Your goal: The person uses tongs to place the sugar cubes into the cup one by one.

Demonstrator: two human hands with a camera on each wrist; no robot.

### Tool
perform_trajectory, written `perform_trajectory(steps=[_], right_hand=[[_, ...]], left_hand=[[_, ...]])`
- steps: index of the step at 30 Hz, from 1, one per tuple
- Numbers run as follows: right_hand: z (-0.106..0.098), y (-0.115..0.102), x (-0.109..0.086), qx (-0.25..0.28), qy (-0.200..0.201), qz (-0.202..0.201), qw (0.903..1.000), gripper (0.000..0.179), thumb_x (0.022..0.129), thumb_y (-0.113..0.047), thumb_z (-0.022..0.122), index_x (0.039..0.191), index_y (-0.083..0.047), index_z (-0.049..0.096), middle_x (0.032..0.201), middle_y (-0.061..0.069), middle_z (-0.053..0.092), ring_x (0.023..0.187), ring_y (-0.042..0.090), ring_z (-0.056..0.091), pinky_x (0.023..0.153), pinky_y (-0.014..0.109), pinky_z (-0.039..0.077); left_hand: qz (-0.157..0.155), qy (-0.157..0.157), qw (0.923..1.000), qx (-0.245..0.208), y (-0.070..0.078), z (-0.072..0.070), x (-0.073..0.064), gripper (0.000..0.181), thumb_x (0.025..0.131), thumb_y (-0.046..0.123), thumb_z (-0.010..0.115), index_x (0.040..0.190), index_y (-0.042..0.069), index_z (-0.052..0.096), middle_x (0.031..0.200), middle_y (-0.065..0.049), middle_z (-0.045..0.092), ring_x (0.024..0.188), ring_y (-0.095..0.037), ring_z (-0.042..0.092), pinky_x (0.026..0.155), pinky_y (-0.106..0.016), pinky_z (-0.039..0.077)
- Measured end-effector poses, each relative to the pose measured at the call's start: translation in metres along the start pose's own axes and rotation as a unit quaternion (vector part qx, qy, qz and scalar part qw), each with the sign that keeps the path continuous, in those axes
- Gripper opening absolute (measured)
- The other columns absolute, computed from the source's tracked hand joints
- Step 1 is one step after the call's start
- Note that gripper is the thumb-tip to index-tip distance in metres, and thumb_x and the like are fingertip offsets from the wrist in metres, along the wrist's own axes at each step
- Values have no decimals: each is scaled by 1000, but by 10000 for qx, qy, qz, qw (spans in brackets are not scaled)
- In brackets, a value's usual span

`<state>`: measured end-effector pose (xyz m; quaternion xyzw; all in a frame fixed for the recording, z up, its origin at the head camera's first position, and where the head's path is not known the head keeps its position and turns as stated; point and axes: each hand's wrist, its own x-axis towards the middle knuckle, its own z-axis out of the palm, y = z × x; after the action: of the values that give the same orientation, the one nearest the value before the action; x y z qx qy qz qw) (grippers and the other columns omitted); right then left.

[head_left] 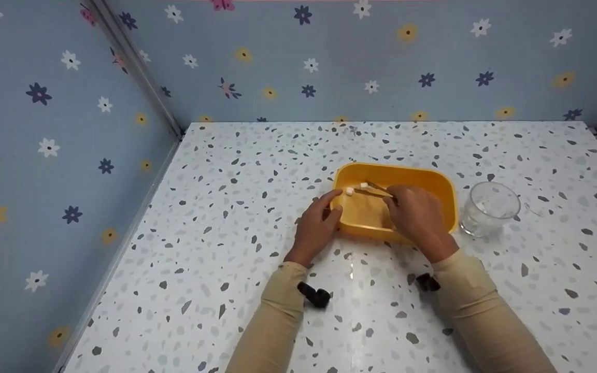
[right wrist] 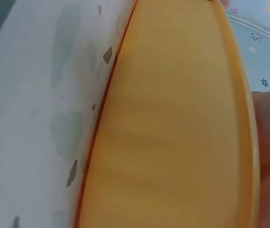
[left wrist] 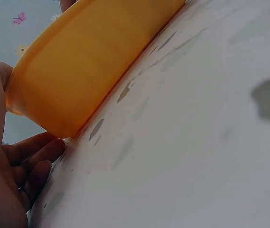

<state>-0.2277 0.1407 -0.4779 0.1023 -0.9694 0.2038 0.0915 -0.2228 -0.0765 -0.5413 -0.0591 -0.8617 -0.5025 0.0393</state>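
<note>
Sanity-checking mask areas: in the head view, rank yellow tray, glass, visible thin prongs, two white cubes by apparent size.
1. Yellow tray
2. Glass
3. Thin prongs, visible part only
4. Left cube and right cube: look alike, unranked

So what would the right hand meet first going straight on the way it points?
Probably the small white cubes by the tips of its tweezers in the yellow container; depth is unclear.

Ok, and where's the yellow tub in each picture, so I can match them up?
Head: yellow tub sits right of centre.
Left wrist: upper left, its outer wall running up to the top edge.
Right wrist: down the middle, top edge to bottom.
Shared landmark: the speckled tabletop.
</note>
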Motion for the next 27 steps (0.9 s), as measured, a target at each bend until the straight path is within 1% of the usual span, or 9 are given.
perform_trajectory(steps=[5, 13, 15, 21, 22, 27], right_hand=[[-1, 0, -1, -111, 68, -16, 9999, 21, 98, -18, 66, 111, -5, 75, 77, 7, 65, 66, 26, 53, 64, 37, 43], [0, 0, -2, -245, 150, -93, 9995, 20, 97, -18, 66, 111, -8, 77, 77, 5, 67, 63, 24, 53, 61, 36, 43], [0, 1, -4, -242, 226, -147, 9993, 19, 97, -17, 66, 109, -9, 77, 76, 5, 66, 62, 24, 53, 60, 37, 43], [-2, 3, -7, -209, 517, -369, 9978, 16, 96, -16, 66, 104, -10, 78, 75, 5, 67, 60, 25, 53, 56, 38, 43], [-2, 3, -7, -197, 521, -387, 9977, 16, 96, -16, 66, 103, -10, 78, 75, 5, 67, 60, 24, 53, 55, 38, 42], [-4, 1, -9, -205, 437, -417, 9980, 16, 97, -16, 65, 103, -9, 78, 75, 5, 67, 60, 24, 53, 56, 37, 42]], left_hand=[[-5, -7, 10000, 62, 1, 1, 1, 43, 101, 35, 52, 144, 30, 55, 114, 5, 61, 101, -13, 56, 92, -38, 45], [17, 2, 10000, 93, 1, 0, 1, 42, 102, 33, 53, 144, 31, 55, 117, 3, 62, 102, -13, 56, 93, -39, 45], [35, 9, 9999, 105, 1, 0, 0, 42, 102, 33, 53, 143, 32, 55, 116, 4, 62, 101, -13, 56, 95, -39, 44], [87, -3, 9998, 152, 2, 1, 1, 42, 101, 36, 53, 143, 34, 55, 112, 6, 62, 99, -12, 56, 93, -37, 44], [78, 1, 9999, 144, 2, 1, 1, 42, 101, 36, 53, 143, 33, 55, 114, 6, 62, 100, -12, 56, 91, -37, 45], [41, 29, 9999, 130, 0, 0, 0, 43, 101, 36, 53, 144, 31, 55, 118, 3, 63, 103, -12, 58, 93, -37, 46]])
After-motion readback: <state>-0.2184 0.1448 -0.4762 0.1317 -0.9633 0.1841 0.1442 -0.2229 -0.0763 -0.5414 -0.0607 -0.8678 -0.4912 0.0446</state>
